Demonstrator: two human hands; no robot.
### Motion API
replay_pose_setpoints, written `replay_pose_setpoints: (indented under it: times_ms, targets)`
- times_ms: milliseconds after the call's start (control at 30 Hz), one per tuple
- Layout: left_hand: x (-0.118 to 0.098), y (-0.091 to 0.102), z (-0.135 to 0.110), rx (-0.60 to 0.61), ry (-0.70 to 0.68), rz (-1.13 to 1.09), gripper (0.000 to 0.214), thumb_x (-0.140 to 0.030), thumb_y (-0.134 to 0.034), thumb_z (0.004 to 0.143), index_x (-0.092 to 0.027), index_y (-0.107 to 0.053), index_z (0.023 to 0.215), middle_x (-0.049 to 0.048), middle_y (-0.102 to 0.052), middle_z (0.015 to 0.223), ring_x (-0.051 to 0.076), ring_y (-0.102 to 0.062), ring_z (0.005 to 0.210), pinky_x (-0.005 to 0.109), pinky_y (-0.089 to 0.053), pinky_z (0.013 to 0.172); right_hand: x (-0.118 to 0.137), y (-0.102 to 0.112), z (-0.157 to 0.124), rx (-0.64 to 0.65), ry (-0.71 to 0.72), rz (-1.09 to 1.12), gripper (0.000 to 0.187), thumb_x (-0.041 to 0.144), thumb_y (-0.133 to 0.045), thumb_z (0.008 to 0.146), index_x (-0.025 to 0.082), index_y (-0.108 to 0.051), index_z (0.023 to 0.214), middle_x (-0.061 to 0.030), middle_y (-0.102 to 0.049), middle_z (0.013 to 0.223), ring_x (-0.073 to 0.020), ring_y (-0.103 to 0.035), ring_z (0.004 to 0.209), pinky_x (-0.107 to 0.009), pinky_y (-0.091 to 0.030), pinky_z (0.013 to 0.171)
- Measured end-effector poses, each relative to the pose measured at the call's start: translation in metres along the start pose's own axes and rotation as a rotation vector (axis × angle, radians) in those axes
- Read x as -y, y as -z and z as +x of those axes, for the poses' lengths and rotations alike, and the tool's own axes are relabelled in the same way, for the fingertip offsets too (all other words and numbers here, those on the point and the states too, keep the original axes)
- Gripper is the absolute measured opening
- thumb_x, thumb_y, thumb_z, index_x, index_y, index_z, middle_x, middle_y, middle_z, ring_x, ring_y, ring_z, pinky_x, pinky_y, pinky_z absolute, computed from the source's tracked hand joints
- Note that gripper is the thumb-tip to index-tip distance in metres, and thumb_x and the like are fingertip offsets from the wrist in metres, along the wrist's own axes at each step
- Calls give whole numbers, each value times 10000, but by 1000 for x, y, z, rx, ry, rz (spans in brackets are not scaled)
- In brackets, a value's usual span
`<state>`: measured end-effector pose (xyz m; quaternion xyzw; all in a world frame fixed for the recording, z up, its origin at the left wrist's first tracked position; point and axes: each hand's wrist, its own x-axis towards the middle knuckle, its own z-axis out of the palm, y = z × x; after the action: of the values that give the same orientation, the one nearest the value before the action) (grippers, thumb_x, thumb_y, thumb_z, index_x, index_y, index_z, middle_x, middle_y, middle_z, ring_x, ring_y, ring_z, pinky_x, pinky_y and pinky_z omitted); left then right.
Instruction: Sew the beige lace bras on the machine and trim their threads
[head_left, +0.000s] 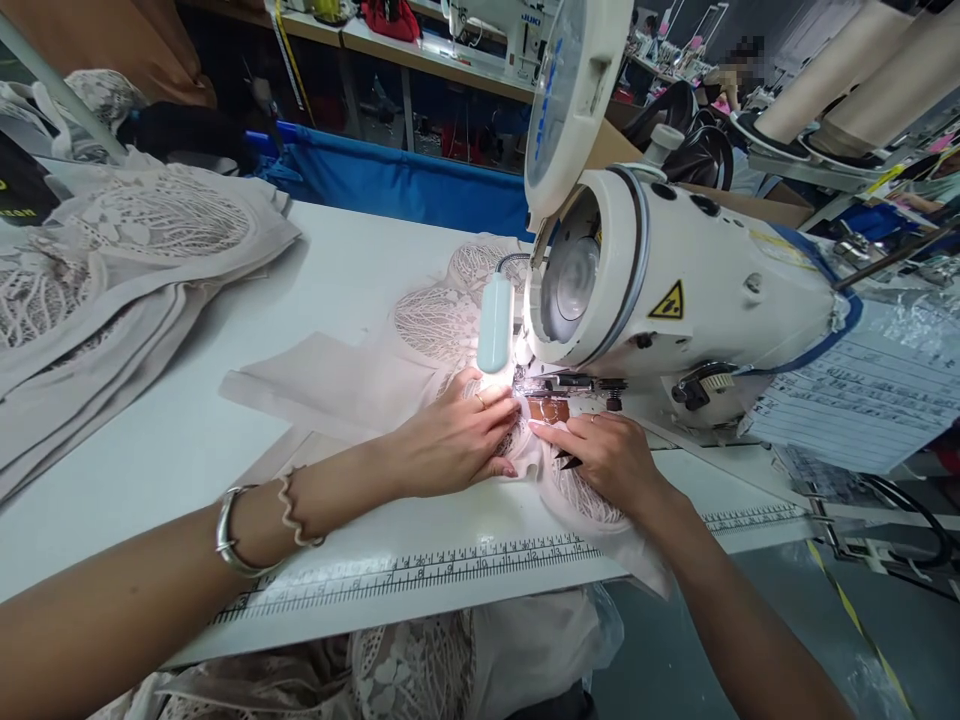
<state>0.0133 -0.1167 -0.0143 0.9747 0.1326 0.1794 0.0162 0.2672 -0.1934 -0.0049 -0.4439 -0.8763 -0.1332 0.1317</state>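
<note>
A pale pink lace bra (pixel 435 318) lies on the white sewing table, partly beneath the head of a sewing machine (pixel 690 270). My left hand (pixel 457 435) rests flat on the fabric just left of the needle area, fingers stretched out and thumb apart. On the right, my right hand (pixel 611 455) curls over a lace cup, its index finger touching the cloth near the presser foot. Two dark pointed tips, apparently thread snips (pixel 568 461), stick out below its fingers. A small mint-green lamp (pixel 493 325) lights the stitching spot, which my fingers partly hide.
Stacked lace bra pieces (pixel 157 215) lie on the left of the table. A ruler strip (pixel 450 565) runs along the front edge, with more lace garments (pixel 412 665) below it. Handwritten paper (pixel 862 380) hangs at right. Behind the table is a blue cloth bin (pixel 397 170).
</note>
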Motion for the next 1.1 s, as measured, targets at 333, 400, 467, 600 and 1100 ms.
replay_pose_setpoints:
  times_ms: [333, 400, 467, 600, 1100]
  targets:
    - [7, 2, 1, 10, 35, 35, 572, -540, -222, 1057, -136, -602, 1196, 174, -678, 1216, 323, -579, 1153, 559, -283, 1040, -9, -6, 10, 83, -77, -26, 572, -20, -436, 827, 287, -766, 1180, 8, -568, 674, -166, -506, 644, -292, -276, 544]
    - [9, 2, 2, -1, 54, 39, 575, -543, -230, 1056, -130, -610, 1182, 177, -678, 1221, 326, -583, 1149, 568, -287, 1043, -10, -6, 13, 140, -108, -26, 575, -13, -455, 825, 299, -757, 1201, 9, -589, 700, -179, -529, 680, -295, -290, 545]
    - [11, 1, 3, -7, 73, 36, 567, -549, -264, 1051, -125, -620, 1169, 178, -681, 1221, 328, -592, 1138, 577, -287, 1052, -11, -6, 16, 183, -144, -2, 573, -6, -476, 824, 310, -746, 1220, 13, -613, 744, -190, -554, 720, -296, -316, 555]
    - [11, -2, 2, 5, 108, 30, 514, -521, -336, 1047, -117, -614, 1205, 185, -659, 1284, 334, -593, 1148, 610, -260, 1085, -13, -11, 20, 250, -196, 114, 591, -21, -473, 828, 309, -715, 1253, 9, -637, 835, -197, -596, 810, -279, -411, 641]
    - [130, 39, 34, -559, 1331, -579, 533, -354, -831, 709, -77, -615, 1110, 250, -573, 1282, 499, -332, 1416, 625, -229, 1171, 23, 10, -6, -225, -180, -30, 298, 163, -414, 1061, 142, -682, 932, -64, -610, 884, -191, -585, 715, -286, -403, 592]
